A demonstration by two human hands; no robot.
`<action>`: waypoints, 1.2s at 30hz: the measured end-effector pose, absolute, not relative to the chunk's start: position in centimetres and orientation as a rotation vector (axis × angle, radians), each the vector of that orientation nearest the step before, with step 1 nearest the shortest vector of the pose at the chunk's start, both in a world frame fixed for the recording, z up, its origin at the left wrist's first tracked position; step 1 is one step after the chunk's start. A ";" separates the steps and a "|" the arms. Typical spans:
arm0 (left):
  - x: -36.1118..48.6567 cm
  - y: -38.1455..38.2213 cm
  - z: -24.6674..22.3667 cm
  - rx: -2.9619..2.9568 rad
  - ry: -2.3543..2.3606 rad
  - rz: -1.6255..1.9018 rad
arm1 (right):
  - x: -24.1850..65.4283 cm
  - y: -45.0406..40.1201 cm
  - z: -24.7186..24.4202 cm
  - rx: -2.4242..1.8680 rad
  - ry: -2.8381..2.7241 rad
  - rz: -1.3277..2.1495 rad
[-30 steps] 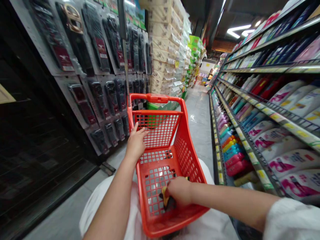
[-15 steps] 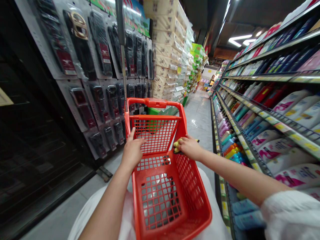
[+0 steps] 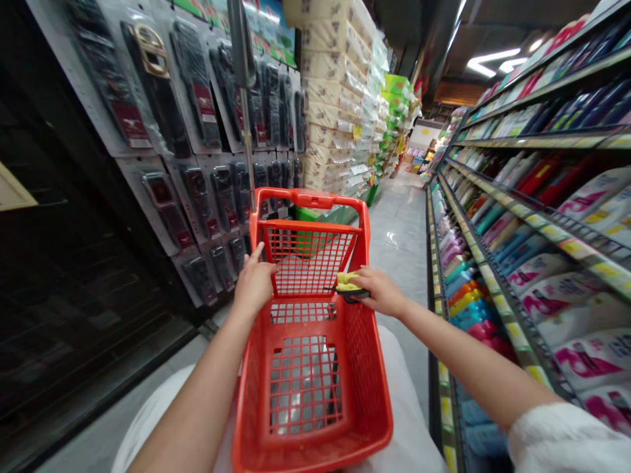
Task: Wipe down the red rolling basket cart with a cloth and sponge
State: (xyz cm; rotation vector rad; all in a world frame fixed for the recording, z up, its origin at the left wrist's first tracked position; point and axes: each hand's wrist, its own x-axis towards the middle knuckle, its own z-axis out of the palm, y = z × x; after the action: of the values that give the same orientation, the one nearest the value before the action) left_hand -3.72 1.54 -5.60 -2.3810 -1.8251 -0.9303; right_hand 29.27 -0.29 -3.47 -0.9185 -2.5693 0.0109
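Note:
A red plastic shopping basket [image 3: 310, 453] with grid walls stands upright before me, with nothing lying in it. At its left rim is my left hand [image 3: 254, 281], index finger pointing forward along the edge and the other fingers bent over it. Over the right rim, my right hand [image 3: 382, 290] is closed around a small yellow-and-black item [image 3: 348, 282], which pokes out past the fingertips above the basket. What kind of item it is, I cannot tell. A metal rod with a dark grip [image 3: 241, 49] rises by the basket's far left corner.
Packaged belts [image 3: 200, 85] hang on a rack at left. Beyond them stand tall stacks of wrapped packs [image 3: 325, 85]. Shelves of bottles [image 3: 557, 289] line the right side closely. Between them a shiny tiled floor [image 3: 399, 230] runs ahead.
The basket's near end has swung left in view. My left hand has shifted slightly left. More of the yellow-and-black item shows in my right hand, which has turned a little.

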 end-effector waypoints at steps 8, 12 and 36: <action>-3.4 1.8 -2.7 -2.451 -1.731 -0.710 | 28.1 -9.8 -5.4 -0.856 -2.438 0.162; -1.4 -3.8 -2.1 -2.405 -1.769 -0.446 | 29.1 -9.3 -5.0 -0.742 -2.570 0.166; -0.2 -12.4 -5.0 -2.385 -1.987 -0.137 | 25.7 -5.0 -5.9 -0.745 -2.556 0.157</action>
State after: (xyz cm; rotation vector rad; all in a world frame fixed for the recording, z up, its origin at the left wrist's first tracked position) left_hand -0.16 -12.44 -4.97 -2.3851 -1.9869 -0.1372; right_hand 25.69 -5.03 -5.87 -0.7446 -2.5559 0.1567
